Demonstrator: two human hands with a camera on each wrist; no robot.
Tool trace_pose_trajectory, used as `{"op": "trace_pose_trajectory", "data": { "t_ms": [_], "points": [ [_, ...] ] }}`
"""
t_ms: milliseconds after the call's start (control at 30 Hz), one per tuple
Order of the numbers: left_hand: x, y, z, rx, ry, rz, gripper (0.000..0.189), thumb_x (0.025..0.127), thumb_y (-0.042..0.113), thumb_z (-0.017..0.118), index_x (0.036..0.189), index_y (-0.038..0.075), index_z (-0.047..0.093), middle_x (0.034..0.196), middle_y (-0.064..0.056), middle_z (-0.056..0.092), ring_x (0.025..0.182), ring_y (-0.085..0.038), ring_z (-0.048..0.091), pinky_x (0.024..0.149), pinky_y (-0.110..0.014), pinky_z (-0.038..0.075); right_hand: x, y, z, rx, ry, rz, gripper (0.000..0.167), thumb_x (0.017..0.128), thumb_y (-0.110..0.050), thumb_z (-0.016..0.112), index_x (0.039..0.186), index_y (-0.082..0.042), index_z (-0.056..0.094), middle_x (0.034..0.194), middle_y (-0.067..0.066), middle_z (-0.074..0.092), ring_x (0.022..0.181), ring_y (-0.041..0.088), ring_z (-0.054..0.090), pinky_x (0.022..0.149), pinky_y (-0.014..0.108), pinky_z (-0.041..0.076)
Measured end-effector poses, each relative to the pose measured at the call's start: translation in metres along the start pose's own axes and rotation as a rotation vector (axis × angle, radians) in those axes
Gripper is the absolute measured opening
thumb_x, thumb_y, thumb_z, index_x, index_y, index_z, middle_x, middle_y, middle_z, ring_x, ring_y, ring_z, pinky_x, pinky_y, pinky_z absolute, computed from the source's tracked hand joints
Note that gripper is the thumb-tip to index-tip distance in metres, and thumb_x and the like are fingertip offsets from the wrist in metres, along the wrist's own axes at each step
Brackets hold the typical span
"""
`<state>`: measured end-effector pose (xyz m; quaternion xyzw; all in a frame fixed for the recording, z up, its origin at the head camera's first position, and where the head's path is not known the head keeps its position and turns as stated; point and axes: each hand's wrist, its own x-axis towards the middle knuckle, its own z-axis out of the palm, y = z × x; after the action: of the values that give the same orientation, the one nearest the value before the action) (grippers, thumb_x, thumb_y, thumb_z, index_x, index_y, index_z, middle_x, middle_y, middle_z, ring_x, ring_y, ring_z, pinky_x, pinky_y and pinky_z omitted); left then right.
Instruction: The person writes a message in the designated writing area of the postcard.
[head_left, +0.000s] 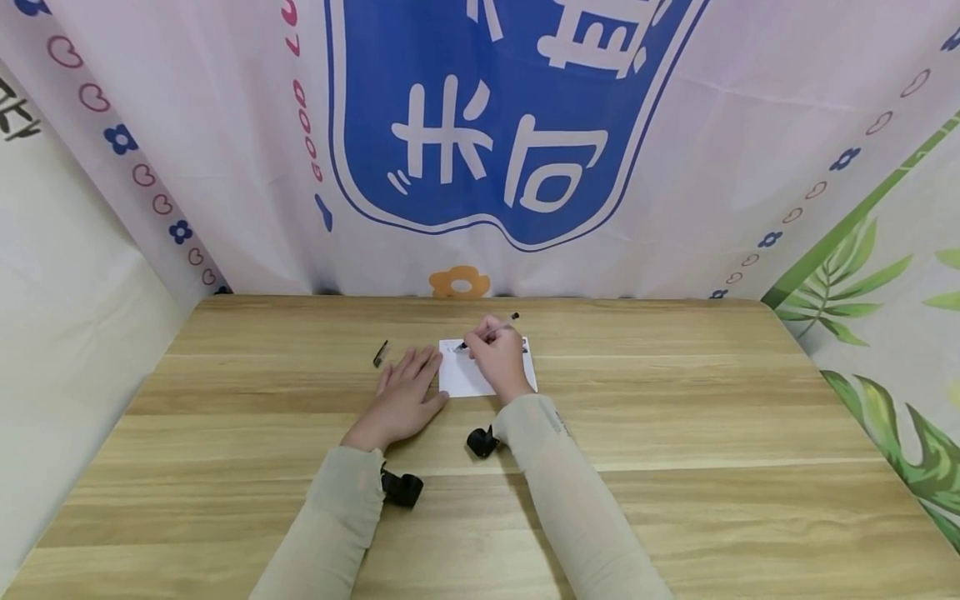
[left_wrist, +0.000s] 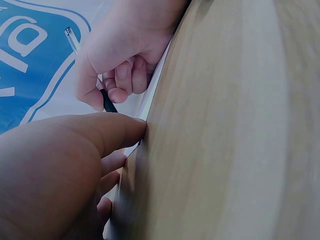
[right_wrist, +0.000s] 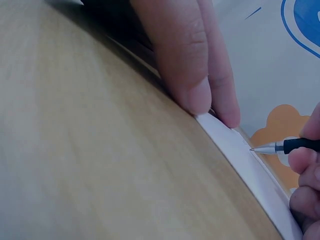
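A small white sheet of paper (head_left: 467,383) lies on the wooden table, with faint marks near its upper left and a dark printed patch at its upper right. My right hand (head_left: 501,360) pinches a gel pen (right_wrist: 270,148) with a clear barrel and dark grip. The pen's metal tip is at the paper's surface in the right wrist view. My left hand (head_left: 405,400) rests flat on the table at the paper's left edge, its fingers extended. In the left wrist view its thumb (left_wrist: 122,131) touches the paper's edge. The right palm covers part of the sheet.
A dark pen cap (head_left: 381,353) lies just beyond the left fingertips. Black wrist cameras (head_left: 402,489) sit at both cuffs, close above the wooden table (head_left: 675,467). A printed curtain (head_left: 255,167) hangs along the table's back edge.
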<state>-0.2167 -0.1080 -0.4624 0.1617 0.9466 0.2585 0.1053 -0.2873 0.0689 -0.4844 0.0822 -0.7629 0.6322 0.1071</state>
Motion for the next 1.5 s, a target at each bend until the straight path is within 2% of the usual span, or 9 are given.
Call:
{"op": "trace_pose_trajectory", "data": {
  "t_ms": [433, 800, 1100, 1300, 1500],
  "points": [
    [-0.0015, 0.002, -0.0025, -0.012, 0.003, 0.002, 0.066, 0.107, 0.03, 0.05, 0.161, 0.003, 0.023, 0.168, -0.017, 0.012, 0.155, -0.04, 0.0, 0.12, -0.063, -0.004, -0.0002, -0.0014, -0.0007, -0.025, 0.065, 0.01, 0.015, 0.088, -0.003, 0.065, 0.074, -0.006, 0.06, 0.062, 0.003, 0.06, 0.059, 0.014, 0.056, 0.053, 0.023, 0.043],
    [-0.0003, 0.001, -0.0014, -0.009, -0.002, -0.006, 0.067, 0.107, 0.031, 0.05, 0.161, 0.004, 0.022, 0.169, -0.016, 0.011, 0.155, -0.039, -0.001, 0.12, -0.063, -0.004, -0.0004, -0.0012, -0.0004, -0.02, 0.043, 0.016, 0.019, 0.09, -0.002, 0.064, 0.072, -0.006, 0.06, 0.06, 0.001, 0.059, 0.057, 0.016, 0.056, 0.053, 0.024, 0.044],
    [0.0005, 0.0003, 0.0001, -0.003, -0.004, -0.006, 0.067, 0.107, 0.032, 0.049, 0.161, 0.004, 0.023, 0.169, -0.016, 0.011, 0.155, -0.039, -0.001, 0.119, -0.064, -0.004, -0.0003, -0.0019, 0.0006, -0.011, 0.044, 0.028, 0.018, 0.092, -0.001, 0.066, 0.075, 0.001, 0.062, 0.066, 0.015, 0.063, 0.057, 0.015, 0.054, 0.052, 0.024, 0.042],
    [0.0009, 0.0003, 0.0003, -0.008, -0.004, -0.011, 0.067, 0.106, 0.033, 0.049, 0.161, 0.004, 0.023, 0.169, -0.016, 0.011, 0.155, -0.039, -0.001, 0.119, -0.064, -0.004, -0.0003, -0.0028, 0.0002, -0.014, 0.038, 0.014, 0.023, 0.092, -0.001, 0.064, 0.07, -0.005, 0.06, 0.064, 0.005, 0.061, 0.058, 0.017, 0.057, 0.053, 0.024, 0.044],
    [0.0016, -0.0007, 0.0009, -0.004, -0.005, -0.013, 0.068, 0.106, 0.034, 0.049, 0.161, 0.005, 0.022, 0.169, -0.015, 0.01, 0.155, -0.038, -0.002, 0.12, -0.063, -0.004, -0.0001, -0.0023, -0.0002, -0.007, 0.039, 0.004, 0.022, 0.09, 0.0, 0.063, 0.069, -0.006, 0.058, 0.061, 0.004, 0.06, 0.056, 0.016, 0.058, 0.052, 0.024, 0.045]
  ]
}}
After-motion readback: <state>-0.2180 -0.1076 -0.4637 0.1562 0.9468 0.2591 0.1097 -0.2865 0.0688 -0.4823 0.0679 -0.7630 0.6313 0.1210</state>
